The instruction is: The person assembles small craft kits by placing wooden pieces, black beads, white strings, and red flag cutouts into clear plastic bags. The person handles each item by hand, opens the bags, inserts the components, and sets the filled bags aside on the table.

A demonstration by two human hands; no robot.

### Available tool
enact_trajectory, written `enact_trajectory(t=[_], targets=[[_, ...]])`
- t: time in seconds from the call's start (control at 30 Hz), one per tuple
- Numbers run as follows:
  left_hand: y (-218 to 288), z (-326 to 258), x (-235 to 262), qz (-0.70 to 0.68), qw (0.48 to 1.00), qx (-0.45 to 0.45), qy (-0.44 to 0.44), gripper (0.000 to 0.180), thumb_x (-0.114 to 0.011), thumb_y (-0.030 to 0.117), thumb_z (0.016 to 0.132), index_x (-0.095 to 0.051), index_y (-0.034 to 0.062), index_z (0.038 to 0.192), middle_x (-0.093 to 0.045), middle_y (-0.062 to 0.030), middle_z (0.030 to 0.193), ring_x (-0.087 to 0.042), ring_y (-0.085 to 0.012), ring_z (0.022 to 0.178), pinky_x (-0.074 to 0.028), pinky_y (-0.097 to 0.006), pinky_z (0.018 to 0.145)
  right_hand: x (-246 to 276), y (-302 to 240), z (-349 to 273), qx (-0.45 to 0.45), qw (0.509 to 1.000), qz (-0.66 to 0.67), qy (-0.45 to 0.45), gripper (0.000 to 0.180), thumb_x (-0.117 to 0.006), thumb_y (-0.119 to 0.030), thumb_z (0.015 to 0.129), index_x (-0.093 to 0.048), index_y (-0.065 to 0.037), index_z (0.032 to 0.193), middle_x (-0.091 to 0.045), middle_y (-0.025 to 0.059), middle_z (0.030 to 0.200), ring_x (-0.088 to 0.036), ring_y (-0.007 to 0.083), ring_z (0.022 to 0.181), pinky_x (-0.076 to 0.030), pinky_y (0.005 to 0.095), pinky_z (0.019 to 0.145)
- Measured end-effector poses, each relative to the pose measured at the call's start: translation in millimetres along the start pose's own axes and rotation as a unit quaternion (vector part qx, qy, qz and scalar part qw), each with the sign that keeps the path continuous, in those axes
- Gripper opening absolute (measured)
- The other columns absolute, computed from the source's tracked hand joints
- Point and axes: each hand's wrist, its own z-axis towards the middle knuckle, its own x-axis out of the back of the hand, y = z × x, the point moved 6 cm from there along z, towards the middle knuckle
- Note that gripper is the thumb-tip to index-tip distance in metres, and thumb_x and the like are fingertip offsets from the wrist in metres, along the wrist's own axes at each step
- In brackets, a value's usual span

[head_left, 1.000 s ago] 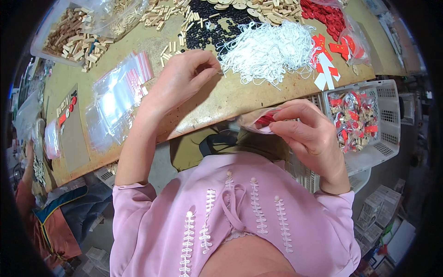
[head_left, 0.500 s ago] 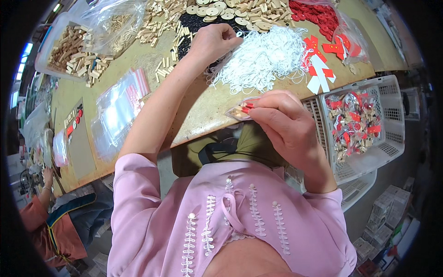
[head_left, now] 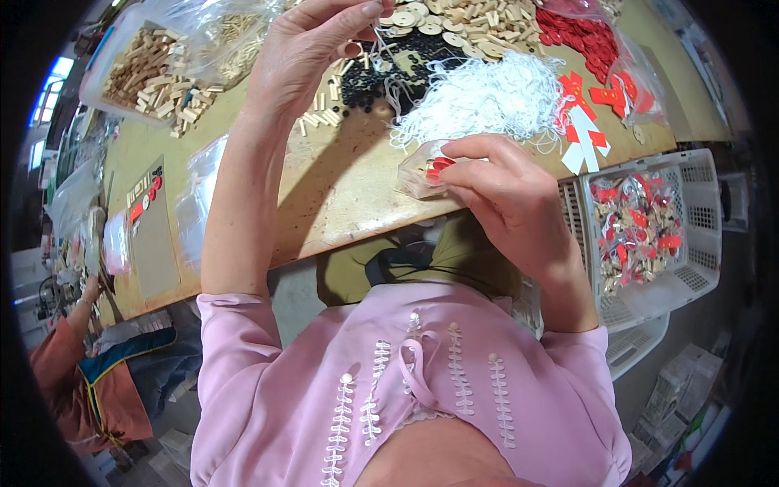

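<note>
My right hand (head_left: 507,191) holds a small clear plastic bag (head_left: 422,169) with red and pale pieces in it, just above the near edge of the wooden table (head_left: 341,195). My left hand (head_left: 304,53) is stretched far over the table, fingers pinched together near small wooden pieces (head_left: 324,114) and a patch of black beads (head_left: 385,77); whether it holds anything I cannot tell. A heap of white string (head_left: 483,97) lies between the two hands. Red and white ribbon bows (head_left: 588,122) lie right of the string.
A white basket (head_left: 694,219) of filled bags sits at my right. Wooden discs (head_left: 454,20) and red pieces (head_left: 580,32) lie at the far edge. A tray of wooden blocks (head_left: 150,77) and clear bags (head_left: 195,203) lie left. Another person (head_left: 81,365) sits at lower left.
My left hand has reached farther across the table, from the string heap to the beads and wooden pieces. My right hand has lifted the small bag up toward the table edge.
</note>
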Motion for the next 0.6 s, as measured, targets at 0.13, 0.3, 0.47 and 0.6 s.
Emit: enact_trajectory(t=[0.13, 0.3, 0.47, 0.6], targets=[[26, -20, -12, -0.072, 0.997, 0.021, 0.013, 0.013, -0.071, 0.009, 0.097, -0.070, 0.0015, 0.108, -0.073, -0.0097, 0.100, -0.067, -0.0116, 0.082, -0.054, -0.024, 0.072, -10, -3, 8, 0.018, 1.000, -0.014, -0.016, 0.014, -0.070, 0.005, 0.082, -0.071, 0.000, 0.095, -0.069, 0.0173, 0.106, -0.068, 0.0342, 0.098, -0.056, 0.0399, 0.085], [32, -59, -41, -0.254, 0.964, 0.028, -0.071, 0.020, -0.066, 0.012, 0.102, -0.068, 0.0057, 0.122, -0.075, -0.0129, 0.107, -0.071, -0.0076, 0.086, -0.062, -0.020, 0.076, -16, -3, 15, 0.017, 1.000, -0.023, -0.012, 0.012, -0.074, 0.002, 0.084, -0.073, -0.003, 0.095, -0.072, 0.0138, 0.110, -0.071, 0.0297, 0.096, -0.057, 0.0366, 0.082], [9, -104, -57, 0.043, 0.998, -0.045, -0.011, 0.009, -0.071, 0.007, 0.097, -0.068, 0.0026, 0.104, -0.075, -0.0088, 0.100, -0.068, -0.0095, 0.079, -0.054, -0.023, 0.066, -20, -8, 17, 0.025, 0.999, -0.024, -0.029, 0.014, -0.074, 0.002, 0.083, -0.073, -0.002, 0.097, -0.072, 0.0140, 0.112, -0.071, 0.0306, 0.098, -0.057, 0.0367, 0.083], [18, -118, -54, 0.422, 0.879, -0.211, -0.060, 0.017, -0.082, 0.021, 0.081, -0.077, 0.0094, 0.093, -0.071, -0.0040, 0.102, -0.065, -0.0238, 0.095, -0.049, -0.037, 0.083, -23, -8, 15, 0.036, 0.999, -0.028, -0.030, 0.015, -0.074, 0.001, 0.083, -0.073, -0.001, 0.098, -0.072, 0.0150, 0.115, -0.071, 0.0313, 0.101, -0.057, 0.0369, 0.085]])
